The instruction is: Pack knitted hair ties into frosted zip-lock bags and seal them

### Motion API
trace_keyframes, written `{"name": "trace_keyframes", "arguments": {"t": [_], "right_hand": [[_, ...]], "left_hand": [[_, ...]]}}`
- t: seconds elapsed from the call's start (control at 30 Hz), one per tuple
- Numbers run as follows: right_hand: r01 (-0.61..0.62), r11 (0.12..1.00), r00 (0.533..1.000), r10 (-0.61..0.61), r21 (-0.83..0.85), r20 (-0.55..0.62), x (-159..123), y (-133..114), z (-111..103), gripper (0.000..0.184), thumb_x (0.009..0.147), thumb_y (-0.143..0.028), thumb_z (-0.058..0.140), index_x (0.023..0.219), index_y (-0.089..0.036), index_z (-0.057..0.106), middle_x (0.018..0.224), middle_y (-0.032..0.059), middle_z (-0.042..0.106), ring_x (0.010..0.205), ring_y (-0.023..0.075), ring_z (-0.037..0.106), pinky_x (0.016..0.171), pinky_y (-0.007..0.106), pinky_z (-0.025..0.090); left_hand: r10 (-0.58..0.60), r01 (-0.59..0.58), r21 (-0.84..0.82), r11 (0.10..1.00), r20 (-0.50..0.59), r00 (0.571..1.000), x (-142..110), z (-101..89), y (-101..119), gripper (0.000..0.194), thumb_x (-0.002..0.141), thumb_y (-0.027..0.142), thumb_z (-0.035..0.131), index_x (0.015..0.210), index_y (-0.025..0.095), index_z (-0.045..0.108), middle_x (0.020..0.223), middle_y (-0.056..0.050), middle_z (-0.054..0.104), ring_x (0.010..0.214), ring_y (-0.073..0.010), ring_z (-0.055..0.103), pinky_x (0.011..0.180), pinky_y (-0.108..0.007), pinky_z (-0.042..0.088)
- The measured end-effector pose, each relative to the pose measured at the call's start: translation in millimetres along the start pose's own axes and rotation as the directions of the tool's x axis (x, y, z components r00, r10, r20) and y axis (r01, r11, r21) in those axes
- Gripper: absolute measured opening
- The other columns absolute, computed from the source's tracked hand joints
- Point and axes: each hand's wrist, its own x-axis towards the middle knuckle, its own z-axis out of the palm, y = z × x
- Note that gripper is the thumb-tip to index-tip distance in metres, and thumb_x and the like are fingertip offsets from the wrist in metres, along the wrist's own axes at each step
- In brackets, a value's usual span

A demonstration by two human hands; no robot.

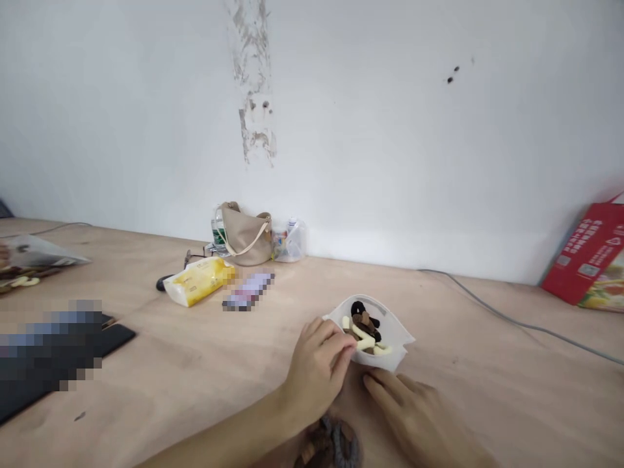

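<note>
A frosted plastic bag (387,316) lies on the table with its mouth spread open toward me. Inside it are several fabric hair ties (366,325) in black, brown and cream. My left hand (319,364) is closed at the bag's near left edge, thumb and fingers pinched, right beside a cream hair tie. My right hand (414,409) rests low on the table, fingers stretched out, its fingertips by the bag's near edge. Between my wrists, at the bottom of the view, more hair ties (336,445) in grey and brown lie in a small pile, partly hidden by my left forearm.
By the wall stand a beige handbag (248,237), a water bottle (218,227) and a clear bag (295,240). Nearer lie a yellow tissue pack (199,281) and a phone (248,290). A grey cable (487,305) runs right, toward a red bag (592,253). Dark blurred-out objects (53,357) lie left.
</note>
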Motion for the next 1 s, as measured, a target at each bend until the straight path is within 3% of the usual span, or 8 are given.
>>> {"name": "trace_keyframes", "arguments": {"t": [0.17, 0.37, 0.5, 0.67, 0.77, 0.87, 1.0], "right_hand": [[0.043, 0.997, 0.999, -0.044, 0.071, 0.019, -1, -2, -2, 0.031, 0.069, 0.002, 0.045, 0.089, -0.022, 0.045, 0.074, -0.0024, 0.065, 0.052, 0.0149, 0.061, 0.047, 0.026, 0.037], [-0.082, 0.995, 0.996, 0.080, 0.055, 0.035, 2, -1, 2, 0.029, 0.069, 0.000, 0.049, 0.087, -0.022, 0.044, 0.087, 0.0008, 0.067, 0.059, 0.0143, 0.063, 0.046, 0.025, 0.031], [-0.009, 0.999, 1.000, 0.009, 0.042, -0.010, 4, -1, 5, 0.022, 0.076, -0.002, 0.046, 0.084, -0.022, 0.045, 0.071, -0.0027, 0.062, 0.047, 0.0127, 0.057, 0.043, 0.026, 0.029], [0.115, 0.986, 0.978, -0.091, 0.121, -0.189, 7, -3, -11, 0.024, 0.090, -0.004, 0.033, 0.082, -0.021, 0.049, 0.074, -0.0012, 0.064, 0.052, 0.0110, 0.057, 0.050, 0.024, 0.036], [0.035, 0.995, 0.950, -0.004, 0.093, -0.313, 5, 8, -18, 0.025, 0.094, -0.007, 0.034, 0.090, -0.019, 0.055, 0.093, 0.0054, 0.068, 0.071, 0.0128, 0.063, 0.065, 0.024, 0.043], [-0.091, 0.996, 0.933, 0.083, -0.009, -0.350, 2, 19, -20, 0.027, 0.092, -0.007, 0.037, 0.101, -0.019, 0.059, 0.103, 0.0083, 0.068, 0.079, 0.0152, 0.065, 0.071, 0.026, 0.046], [0.056, 0.993, 0.960, -0.025, 0.104, -0.280, 5, 7, -24, 0.030, 0.094, -0.009, 0.031, 0.091, -0.019, 0.059, 0.089, 0.0065, 0.070, 0.070, 0.0126, 0.064, 0.063, 0.022, 0.047]], "left_hand": [[0.050, -0.052, 0.045, 0.998, 0.035, 0.998, -5, 4.6, -4, 0.017, 0.082, 0.006, 0.054, 0.079, 0.019, 0.064, 0.074, -0.002, 0.061, 0.073, -0.0176, 0.052, 0.067, -0.030, 0.039], [0.051, -0.056, 0.064, 0.996, 0.077, 0.996, -8, 5.5, -6, 0.018, 0.080, 0.005, 0.055, 0.077, 0.020, 0.064, 0.073, -0.001, 0.063, 0.075, -0.0179, 0.053, 0.068, -0.031, 0.037], [0.042, -0.049, 0.068, 0.997, 0.100, 0.994, -8, 5.7, -7, 0.018, 0.080, 0.005, 0.056, 0.077, 0.020, 0.064, 0.074, -0.001, 0.063, 0.075, -0.0181, 0.053, 0.067, -0.031, 0.036], [0.047, -0.053, 0.054, 0.997, 0.102, 0.994, -7, 4.3, -4, 0.018, 0.082, 0.006, 0.053, 0.076, 0.020, 0.063, 0.074, -0.001, 0.063, 0.074, -0.0176, 0.053, 0.066, -0.031, 0.036], [0.058, -0.064, 0.049, 0.997, 0.115, 0.992, -7, 2.9, -2, 0.018, 0.082, 0.006, 0.054, 0.076, 0.019, 0.063, 0.073, -0.001, 0.062, 0.073, -0.0174, 0.053, 0.066, -0.030, 0.035], [0.058, -0.065, 0.048, 0.997, 0.132, 0.990, -8, 2.1, -1, 0.017, 0.082, 0.006, 0.054, 0.077, 0.020, 0.063, 0.073, -0.001, 0.062, 0.073, -0.0176, 0.052, 0.066, -0.030, 0.035], [0.056, -0.064, 0.047, 0.997, 0.145, 0.988, -9, 2.9, -3, 0.016, 0.084, 0.008, 0.054, 0.077, 0.019, 0.064, 0.073, -0.001, 0.062, 0.074, -0.0176, 0.053, 0.067, -0.031, 0.035]]}}
